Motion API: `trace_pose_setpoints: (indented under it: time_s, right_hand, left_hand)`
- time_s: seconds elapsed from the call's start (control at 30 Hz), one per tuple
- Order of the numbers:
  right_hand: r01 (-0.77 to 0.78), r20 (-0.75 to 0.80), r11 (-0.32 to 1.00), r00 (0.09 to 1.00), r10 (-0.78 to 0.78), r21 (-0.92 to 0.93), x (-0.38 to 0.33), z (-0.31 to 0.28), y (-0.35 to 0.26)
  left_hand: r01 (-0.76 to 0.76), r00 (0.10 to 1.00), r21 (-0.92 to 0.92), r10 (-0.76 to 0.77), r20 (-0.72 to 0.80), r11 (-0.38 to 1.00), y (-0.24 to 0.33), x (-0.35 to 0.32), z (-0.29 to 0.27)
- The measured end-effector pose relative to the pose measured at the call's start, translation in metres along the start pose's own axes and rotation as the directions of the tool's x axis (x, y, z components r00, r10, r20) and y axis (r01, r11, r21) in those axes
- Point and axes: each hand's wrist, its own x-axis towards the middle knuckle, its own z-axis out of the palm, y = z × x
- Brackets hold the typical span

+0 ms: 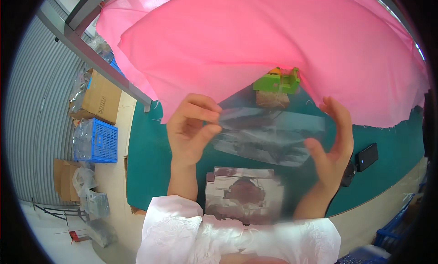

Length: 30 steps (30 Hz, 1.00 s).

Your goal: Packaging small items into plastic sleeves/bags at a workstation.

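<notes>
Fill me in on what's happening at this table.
A person in white sleeves holds a clear plastic bag up over a green table. The left hand pinches its left edge; the right hand is at its right edge. A shiny silver sheet lies below, pink fabric beyond.
</notes>
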Motion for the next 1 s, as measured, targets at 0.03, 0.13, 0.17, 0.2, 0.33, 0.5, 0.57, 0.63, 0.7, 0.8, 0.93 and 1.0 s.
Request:
trace_pose_setpoints:
  time_s: [0.03, 0.13, 0.17, 0.2, 0.33, 0.5, 0.57, 0.63, 0.7, 0.8, 0.93, 1.0]
  right_hand:
    - [-0.173, 0.007, 0.958, 0.984, 0.176, 0.229, -0.002, -0.001, 0.002]
    - [-0.347, 0.116, 0.717, 0.929, 0.353, 0.605, -0.006, -0.002, 0.006]
    - [-0.363, 0.193, 0.549, 0.919, 0.343, 0.753, -0.006, -0.001, 0.006]
    - [-0.357, 0.188, 0.551, 0.922, 0.34, 0.754, -0.008, 0.002, 0.008]
    - [-0.443, 0.321, 0.35, 0.878, 0.355, 0.826, -0.01, 0.016, 0.004]
    - [-0.568, 0.514, 0.341, 0.823, 0.242, 0.749, -0.013, 0.023, -0.001]
    - [-0.581, 0.527, 0.323, 0.814, 0.244, 0.747, -0.013, 0.028, -0.007]
    - [-0.588, 0.529, 0.314, 0.809, 0.257, 0.746, -0.013, 0.028, -0.009]
    - [-0.59, 0.522, 0.332, 0.807, 0.275, 0.736, -0.013, 0.027, -0.007]
    - [-0.537, 0.419, 0.329, 0.83, 0.367, 0.777, -0.013, 0.032, -0.016]
    - [-0.511, 0.349, 0.608, 0.859, 0.373, 0.608, -0.009, 0.029, -0.02]
    - [-0.275, 0.308, 0.844, 0.941, 0.139, 0.46, -0.011, 0.027, -0.011]
  left_hand:
    - [0.001, 0.999, -0.037, -0.003, -0.044, 0.999, 0.002, 0.001, -0.003]
    - [0.037, 0.998, -0.063, -0.04, -0.055, 0.997, 0.001, 0.004, -0.006]
    - [0.031, 0.998, -0.064, -0.035, -0.052, 0.997, 0.004, 0.005, -0.008]
    - [0.113, 0.991, 0.05, -0.109, -0.071, 0.992, 0.007, 0.006, -0.01]
    - [-0.038, 0.999, 0.752, -0.001, 0.052, 0.658, 0.012, 0.009, -0.006]
    - [-0.3, 0.928, 0.759, -0.007, 0.372, 0.578, 0.036, 0.003, 0.048]
    - [-0.26, 0.945, 0.736, 0.008, 0.327, 0.626, 0.024, -0.006, 0.054]
    - [-0.23, 0.956, 0.697, 0.026, 0.291, 0.679, 0.02, -0.009, 0.054]
    - [-0.133, 0.94, 0.709, -0.139, 0.312, 0.692, 0.021, -0.009, 0.052]
    - [-0.158, 0.937, 0.712, -0.124, 0.327, 0.684, 0.014, -0.01, 0.053]
    - [-0.116, 0.94, 0.722, -0.159, 0.302, 0.682, 0.02, -0.011, 0.055]
    - [-0.112, 0.938, 0.692, -0.155, 0.311, 0.714, 0.02, -0.011, 0.054]
